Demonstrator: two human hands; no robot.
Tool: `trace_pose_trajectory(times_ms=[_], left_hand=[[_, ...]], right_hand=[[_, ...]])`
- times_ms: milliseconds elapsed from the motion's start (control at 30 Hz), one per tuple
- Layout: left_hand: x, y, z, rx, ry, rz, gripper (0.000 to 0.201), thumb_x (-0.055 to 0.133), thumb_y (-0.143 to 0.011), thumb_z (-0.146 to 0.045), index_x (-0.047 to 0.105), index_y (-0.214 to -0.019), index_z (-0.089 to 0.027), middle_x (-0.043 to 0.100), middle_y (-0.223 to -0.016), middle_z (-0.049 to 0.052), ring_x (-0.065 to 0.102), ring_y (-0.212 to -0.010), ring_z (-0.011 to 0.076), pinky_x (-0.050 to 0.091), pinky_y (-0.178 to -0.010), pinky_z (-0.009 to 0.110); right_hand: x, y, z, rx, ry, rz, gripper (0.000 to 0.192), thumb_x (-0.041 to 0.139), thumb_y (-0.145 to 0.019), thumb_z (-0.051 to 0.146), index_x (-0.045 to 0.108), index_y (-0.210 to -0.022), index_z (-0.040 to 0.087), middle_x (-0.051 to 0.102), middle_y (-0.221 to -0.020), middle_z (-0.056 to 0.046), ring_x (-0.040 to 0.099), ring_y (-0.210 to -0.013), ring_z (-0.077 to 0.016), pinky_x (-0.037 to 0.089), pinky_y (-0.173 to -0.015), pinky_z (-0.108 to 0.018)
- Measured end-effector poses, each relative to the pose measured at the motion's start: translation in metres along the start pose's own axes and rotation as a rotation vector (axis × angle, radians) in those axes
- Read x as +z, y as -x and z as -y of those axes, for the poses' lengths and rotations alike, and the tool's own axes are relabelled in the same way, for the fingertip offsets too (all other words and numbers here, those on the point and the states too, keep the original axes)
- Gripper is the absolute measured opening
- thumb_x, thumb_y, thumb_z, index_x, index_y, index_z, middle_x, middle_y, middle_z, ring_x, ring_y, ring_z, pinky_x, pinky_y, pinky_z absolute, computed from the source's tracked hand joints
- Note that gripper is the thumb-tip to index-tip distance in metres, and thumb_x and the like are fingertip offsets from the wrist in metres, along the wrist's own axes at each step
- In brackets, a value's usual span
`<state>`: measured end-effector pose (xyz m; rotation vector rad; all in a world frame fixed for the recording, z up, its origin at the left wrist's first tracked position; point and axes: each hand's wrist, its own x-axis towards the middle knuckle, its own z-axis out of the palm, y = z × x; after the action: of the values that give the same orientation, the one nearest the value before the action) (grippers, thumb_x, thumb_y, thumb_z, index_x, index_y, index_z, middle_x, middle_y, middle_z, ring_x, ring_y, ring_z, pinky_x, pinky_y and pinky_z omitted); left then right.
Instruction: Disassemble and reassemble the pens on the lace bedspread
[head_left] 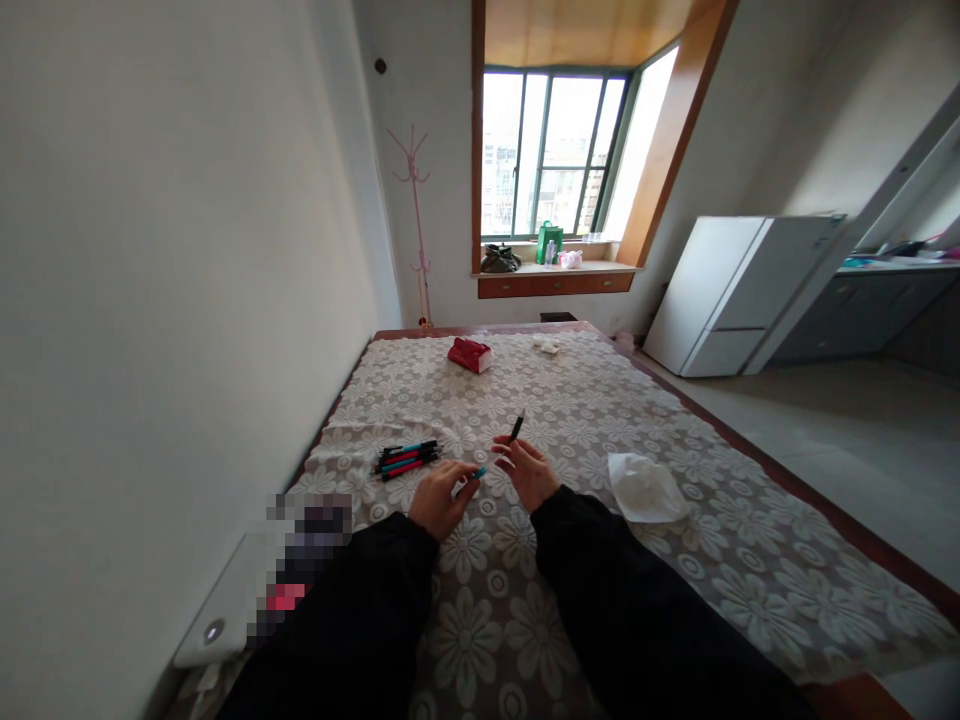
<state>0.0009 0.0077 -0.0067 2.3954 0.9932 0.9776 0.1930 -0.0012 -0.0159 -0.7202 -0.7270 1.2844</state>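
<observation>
Over the middle of the table, my left hand point(442, 497) pinches a short teal pen part point(480, 472) between thumb and fingertips. A little to its right, my right hand point(529, 473) grips a black pen piece point(516, 429) that points up and away, with a pale tip at its far end. The two pieces are apart. Beyond my left hand, on the cloth, lies a pile of several pens point(407, 458) in black, red and teal. To the right of my right hand rests a crumpled white sheet, plastic or paper point(646, 488).
A floral lace tablecloth point(466, 630) covers the long table. Toward its far end sit a red packet point(469, 354) and a small white crumpled item point(550, 347). A white wall point(225, 250) runs along the left side. A white fridge point(712, 270) stands at the right.
</observation>
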Motion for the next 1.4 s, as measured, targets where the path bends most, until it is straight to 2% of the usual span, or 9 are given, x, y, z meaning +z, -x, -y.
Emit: trace_pose_trajectory(times_ms=[133, 233, 333, 467, 733, 900, 1033, 1200, 1400], left_hand=[[0.002, 0.0, 0.005, -0.054, -0.022, -0.08, 0.016, 0.053, -0.088, -0.026, 0.063, -0.101, -0.023, 0.065, -0.09, 0.003, 0.061, -0.083, 0.016, 0.048, -0.076, 0.028], [0.002, -0.002, 0.011, -0.106, -0.04, -0.174, 0.018, 0.051, -0.089, -0.026, 0.063, -0.102, -0.023, 0.064, -0.091, 0.004, 0.06, -0.084, 0.0164, 0.049, -0.076, 0.029], [-0.001, -0.003, 0.014, -0.139, -0.073, -0.25, 0.019, 0.051, -0.089, -0.024, 0.063, -0.103, -0.023, 0.064, -0.096, 0.005, 0.06, -0.09, 0.0182, 0.049, -0.079, 0.03], [-0.003, -0.004, 0.013, -0.14, -0.096, -0.22, 0.019, 0.051, -0.088, -0.023, 0.065, -0.101, -0.023, 0.065, -0.099, 0.006, 0.059, -0.097, 0.0202, 0.048, -0.085, 0.033], [0.003, 0.0, 0.012, -0.128, -0.057, -0.002, 0.017, 0.056, -0.085, -0.026, 0.067, -0.098, -0.023, 0.067, -0.097, 0.005, 0.061, -0.091, 0.0203, 0.049, -0.08, 0.033], [0.002, 0.0, 0.008, -0.038, -0.027, 0.048, 0.015, 0.057, -0.085, -0.023, 0.069, -0.094, -0.024, 0.069, -0.107, 0.004, 0.059, -0.102, 0.021, 0.046, -0.091, 0.036], [0.002, 0.0, 0.006, -0.04, -0.049, 0.096, 0.017, 0.054, -0.087, -0.024, 0.071, -0.092, -0.024, 0.071, -0.104, 0.004, 0.059, -0.097, 0.0213, 0.046, -0.089, 0.036], [0.002, -0.001, 0.009, -0.065, -0.084, 0.081, 0.018, 0.054, -0.087, -0.024, 0.07, -0.094, -0.022, 0.07, -0.105, 0.004, 0.057, -0.1, 0.0215, 0.045, -0.091, 0.036], [0.003, 0.0, 0.017, -0.127, -0.097, 0.009, 0.019, 0.054, -0.087, -0.024, 0.07, -0.095, -0.021, 0.069, -0.109, 0.005, 0.057, -0.101, 0.022, 0.045, -0.093, 0.038]], right_hand=[[-0.013, -0.008, 0.001, -0.059, 0.236, -0.04, 0.029, 0.071, -0.071, 0.046, 0.072, -0.085, 0.02, 0.069, -0.082, -0.004, 0.061, -0.071, -0.0157, 0.047, -0.062, -0.027], [-0.02, -0.01, 0.0, -0.137, 0.793, 0.04, 0.026, 0.062, -0.078, 0.04, 0.072, -0.086, 0.018, 0.065, -0.07, -0.004, 0.057, -0.061, -0.0155, 0.045, -0.059, -0.028], [-0.02, -0.006, -0.001, -0.277, 1.382, 0.169, 0.019, 0.057, -0.083, 0.027, 0.073, -0.088, 0.018, 0.067, -0.079, -0.006, 0.06, -0.076, -0.0191, 0.045, -0.072, -0.031], [-0.016, 0.001, -0.001, -0.294, 1.734, 0.333, 0.019, 0.055, -0.087, 0.023, 0.073, -0.093, 0.023, 0.067, -0.091, -0.006, 0.06, -0.09, -0.0196, 0.045, -0.076, -0.027], [-0.02, -0.003, 0.005, -0.381, 1.84, 0.406, 0.018, 0.057, -0.088, 0.027, 0.075, -0.091, 0.028, 0.067, -0.086, -0.006, 0.06, -0.088, -0.0214, 0.045, -0.075, -0.029], [-0.022, -0.004, 0.003, -0.383, 1.79, 0.396, 0.017, 0.059, -0.087, 0.028, 0.076, -0.088, 0.029, 0.066, -0.083, -0.006, 0.06, -0.082, -0.0196, 0.046, -0.072, -0.028], [-0.024, -0.004, 0.004, -0.338, 1.776, 0.365, 0.019, 0.058, -0.087, 0.028, 0.077, -0.089, 0.027, 0.066, -0.085, -0.007, 0.06, -0.083, -0.0208, 0.046, -0.071, -0.028], [-0.028, -0.006, 0.013, -0.265, 1.746, 0.294, 0.02, 0.057, -0.087, 0.025, 0.076, -0.093, 0.027, 0.067, -0.088, -0.006, 0.062, -0.084, -0.0197, 0.045, -0.072, -0.027], [-0.031, -0.007, 0.003, -0.331, 1.64, 0.435, 0.019, 0.063, -0.083, 0.03, 0.076, -0.097, 0.028, 0.064, -0.085, -0.005, 0.06, -0.082, -0.0193, 0.046, -0.077, -0.029]])
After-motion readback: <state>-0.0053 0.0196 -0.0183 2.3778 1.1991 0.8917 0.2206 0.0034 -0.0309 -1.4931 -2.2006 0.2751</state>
